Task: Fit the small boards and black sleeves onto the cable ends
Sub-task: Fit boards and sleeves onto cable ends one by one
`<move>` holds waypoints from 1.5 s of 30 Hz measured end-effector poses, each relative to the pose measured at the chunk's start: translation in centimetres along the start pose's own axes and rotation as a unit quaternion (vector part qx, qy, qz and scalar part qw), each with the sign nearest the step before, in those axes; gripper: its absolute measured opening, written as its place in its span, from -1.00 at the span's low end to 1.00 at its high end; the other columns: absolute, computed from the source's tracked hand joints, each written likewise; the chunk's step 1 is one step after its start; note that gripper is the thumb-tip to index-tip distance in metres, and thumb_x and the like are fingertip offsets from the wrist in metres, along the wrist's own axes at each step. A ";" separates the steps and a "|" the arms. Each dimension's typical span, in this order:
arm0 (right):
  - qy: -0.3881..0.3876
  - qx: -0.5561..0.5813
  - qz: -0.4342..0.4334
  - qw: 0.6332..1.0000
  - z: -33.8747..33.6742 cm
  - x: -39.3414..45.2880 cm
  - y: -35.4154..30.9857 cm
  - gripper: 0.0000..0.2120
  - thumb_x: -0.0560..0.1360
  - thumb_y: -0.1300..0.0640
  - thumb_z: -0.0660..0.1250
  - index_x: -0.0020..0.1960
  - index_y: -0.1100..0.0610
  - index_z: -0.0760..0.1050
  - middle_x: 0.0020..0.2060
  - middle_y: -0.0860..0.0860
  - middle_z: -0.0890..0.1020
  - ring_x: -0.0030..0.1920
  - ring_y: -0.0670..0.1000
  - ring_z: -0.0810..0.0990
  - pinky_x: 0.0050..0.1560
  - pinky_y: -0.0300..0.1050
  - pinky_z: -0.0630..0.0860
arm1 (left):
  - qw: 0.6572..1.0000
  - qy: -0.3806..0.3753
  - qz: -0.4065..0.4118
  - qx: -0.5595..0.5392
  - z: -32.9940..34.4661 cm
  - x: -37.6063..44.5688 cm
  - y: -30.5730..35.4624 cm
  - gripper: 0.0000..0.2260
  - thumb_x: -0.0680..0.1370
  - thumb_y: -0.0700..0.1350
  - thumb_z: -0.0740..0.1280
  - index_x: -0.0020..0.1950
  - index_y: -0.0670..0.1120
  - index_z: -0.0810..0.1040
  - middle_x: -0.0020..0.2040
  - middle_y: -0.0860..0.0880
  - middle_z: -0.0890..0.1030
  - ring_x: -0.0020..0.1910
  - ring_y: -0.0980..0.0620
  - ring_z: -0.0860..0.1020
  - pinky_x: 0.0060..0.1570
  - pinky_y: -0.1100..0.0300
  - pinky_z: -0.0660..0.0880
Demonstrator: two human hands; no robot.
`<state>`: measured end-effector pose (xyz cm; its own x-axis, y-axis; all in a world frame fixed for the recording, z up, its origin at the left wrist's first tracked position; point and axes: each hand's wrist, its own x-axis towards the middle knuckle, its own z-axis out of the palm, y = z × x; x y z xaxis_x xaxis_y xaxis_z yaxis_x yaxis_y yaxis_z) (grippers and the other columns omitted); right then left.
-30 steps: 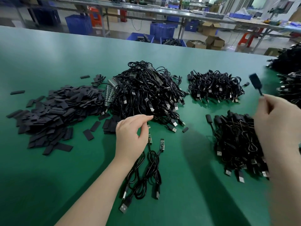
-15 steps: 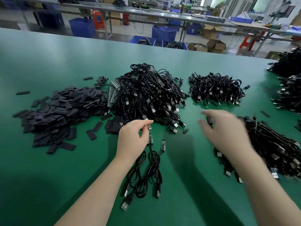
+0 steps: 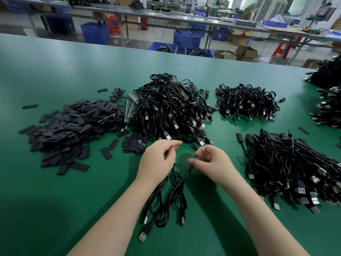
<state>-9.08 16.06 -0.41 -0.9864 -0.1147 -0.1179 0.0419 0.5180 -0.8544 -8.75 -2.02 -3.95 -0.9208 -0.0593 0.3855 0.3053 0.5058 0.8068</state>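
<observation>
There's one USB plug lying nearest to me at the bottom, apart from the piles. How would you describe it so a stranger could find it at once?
Start at the green table and find the few loose black cables trailing toward the camera between the person's two forearms. At their nearest end lies a black USB plug with a silver metal tip. Unlike its two neighbours, it lies lowest and leftmost in the view, and looks biggest.

On the desk point(image 3: 55, 209), both hands meet at centre. Sleeves point(image 3: 73, 130) lie at ten o'clock, a cable heap point(image 3: 169, 109) at twelve, more cables point(image 3: 247, 102) at one and another cable pile point(image 3: 295, 167) at three; a few loose cables point(image 3: 166, 204) lie at six.
</observation>
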 end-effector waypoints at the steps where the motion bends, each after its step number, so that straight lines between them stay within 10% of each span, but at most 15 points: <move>1: 0.009 0.069 -0.003 0.998 -0.4 -0.3 -0.5 -0.81 0.45 0.15 0.52 -0.08 0.08 0.50 -0.32 -0.03 0.66 -0.30 -0.02 0.61 -0.29 -0.18 0.53 | 1.000 0.009 -0.004 -0.013 0.0 0.0 0.1 -0.74 0.60 -0.20 0.27 0.16 0.09 0.64 -0.03 0.22 0.63 -0.01 0.26 0.56 -0.04 0.28 0.53; 14: 0.069 0.620 0.064 0.779 0.5 0.1 -5.3 -0.94 0.56 0.21 0.37 0.02 0.14 0.53 -0.30 0.02 0.64 -0.32 -0.06 0.65 -0.29 -0.27 0.60 | 0.949 0.252 -0.003 -0.191 -2.4 1.2 0.8 -0.74 0.63 0.12 0.12 0.09 0.18 0.61 0.02 0.16 0.66 0.00 0.13 0.62 -0.04 0.41 0.45; 24: 0.061 0.552 -0.032 0.831 2.0 -0.6 -9.0 -0.96 0.56 0.27 0.37 0.00 0.17 0.57 -0.29 0.02 0.64 -0.30 -0.03 0.65 -0.22 -0.22 0.62 | 0.966 0.209 0.133 -0.076 -2.1 1.1 1.1 -0.72 0.65 -0.08 0.08 0.20 0.02 0.55 0.15 0.26 0.56 0.17 0.24 0.53 0.17 0.36 0.41; 30: 0.045 0.644 -0.052 0.762 2.4 0.0 -12.1 -0.96 0.57 0.27 0.35 -0.03 0.17 0.55 -0.28 0.06 0.66 -0.28 -0.03 0.68 -0.23 -0.24 0.63 | 0.953 0.248 0.167 -0.044 -2.6 1.1 1.1 -0.60 0.68 0.04 0.01 0.33 -0.10 0.49 0.30 0.18 0.50 0.33 0.13 0.46 0.33 0.17 0.36; 36: 0.079 0.421 0.102 0.898 3.3 1.0 -5.7 -0.99 0.56 0.24 0.38 -0.02 0.16 0.56 -0.22 0.04 0.66 -0.25 -0.01 0.68 -0.20 -0.18 0.65 | 0.973 0.166 0.101 0.127 -2.3 1.1 1.6 -0.62 0.61 -0.01 0.21 0.39 -0.12 0.48 0.36 -0.03 0.51 0.36 0.04 0.44 0.36 0.00 0.36; 45: 0.114 -0.009 0.002 0.993 2.3 1.1 -3.8 -0.89 0.55 0.00 0.37 -0.10 0.00 0.62 -0.19 -0.11 0.69 -0.12 -0.09 0.65 -0.19 -0.26 0.50 | 0.981 -0.050 0.008 0.186 -1.0 0.3 1.2 -0.76 0.56 0.06 0.35 0.22 0.14 0.62 0.05 0.11 0.65 0.02 0.08 0.59 -0.09 0.17 0.50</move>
<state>-9.99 12.02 1.57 -0.9967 0.0810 -0.0012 0.0444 0.5328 -0.8451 -8.41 -2.27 -2.47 -0.9415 0.0267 0.3360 0.2274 0.7861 0.5747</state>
